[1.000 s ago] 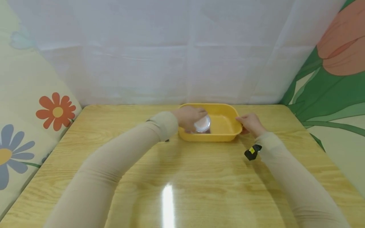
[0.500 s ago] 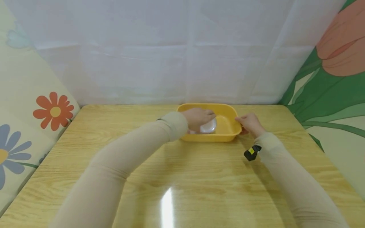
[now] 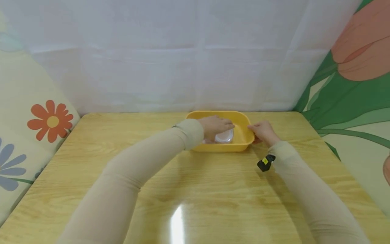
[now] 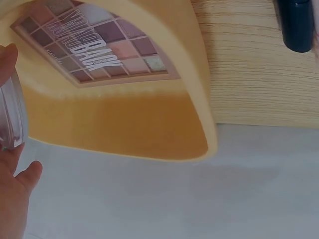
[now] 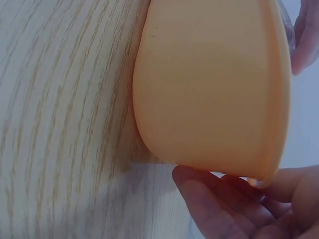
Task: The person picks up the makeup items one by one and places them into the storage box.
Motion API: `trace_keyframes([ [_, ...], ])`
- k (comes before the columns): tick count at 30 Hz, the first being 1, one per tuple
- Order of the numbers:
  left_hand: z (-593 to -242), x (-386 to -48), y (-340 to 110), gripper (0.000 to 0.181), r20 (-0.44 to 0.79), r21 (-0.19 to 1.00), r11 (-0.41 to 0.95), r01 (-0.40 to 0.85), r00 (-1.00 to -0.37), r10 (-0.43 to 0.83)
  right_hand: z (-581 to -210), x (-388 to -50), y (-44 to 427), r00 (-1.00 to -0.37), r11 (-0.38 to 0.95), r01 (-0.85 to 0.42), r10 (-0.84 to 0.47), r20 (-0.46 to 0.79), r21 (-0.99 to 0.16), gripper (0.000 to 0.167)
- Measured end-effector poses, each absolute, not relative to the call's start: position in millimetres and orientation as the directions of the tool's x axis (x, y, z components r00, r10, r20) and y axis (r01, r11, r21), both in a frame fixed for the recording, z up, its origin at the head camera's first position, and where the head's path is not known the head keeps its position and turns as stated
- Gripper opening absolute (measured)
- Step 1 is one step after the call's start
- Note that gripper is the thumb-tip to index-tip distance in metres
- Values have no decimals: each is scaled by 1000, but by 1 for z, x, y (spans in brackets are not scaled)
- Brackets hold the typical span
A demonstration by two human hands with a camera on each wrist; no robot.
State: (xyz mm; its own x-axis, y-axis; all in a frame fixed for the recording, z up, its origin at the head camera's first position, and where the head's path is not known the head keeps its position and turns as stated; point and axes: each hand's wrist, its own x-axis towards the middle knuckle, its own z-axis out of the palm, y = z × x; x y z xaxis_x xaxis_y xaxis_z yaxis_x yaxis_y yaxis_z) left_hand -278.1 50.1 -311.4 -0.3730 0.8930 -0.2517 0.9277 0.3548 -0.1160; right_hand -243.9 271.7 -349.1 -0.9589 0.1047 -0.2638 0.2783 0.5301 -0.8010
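Yellow, the basin holds a palette, left fingers clasping a clear case, right fingers pinching its rim.

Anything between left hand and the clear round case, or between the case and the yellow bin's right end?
Nothing visible. The left hand grips the clear round case, and bare floor shows from it toward the right end of the yellow bin. The palette lies toward the left end, off that path.
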Motion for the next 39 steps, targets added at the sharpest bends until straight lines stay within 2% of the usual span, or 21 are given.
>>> trace_keyframes([
  [6,-319,-284,58,82,-292,-126,330,936,-353,889,-349,-245,271,-958,537,279,101,-267,-796,41],
  [14,-326,-289,69,81,-303,-192,293,937,-340,890,-359,-252,281,-964,467,259,78,-253,-845,39],
  [21,-335,-291,78,73,-278,-179,286,941,-327,903,-351,-244,268,-959,524,282,118,-259,-804,39],
  [33,-344,-292,90,59,-322,-130,373,919,-395,860,-352,-245,267,-961,530,275,122,-249,-802,39],
  [39,-343,-284,94,52,-365,-152,405,902,-432,825,-350,-242,268,-959,531,282,129,-253,-799,38],
])
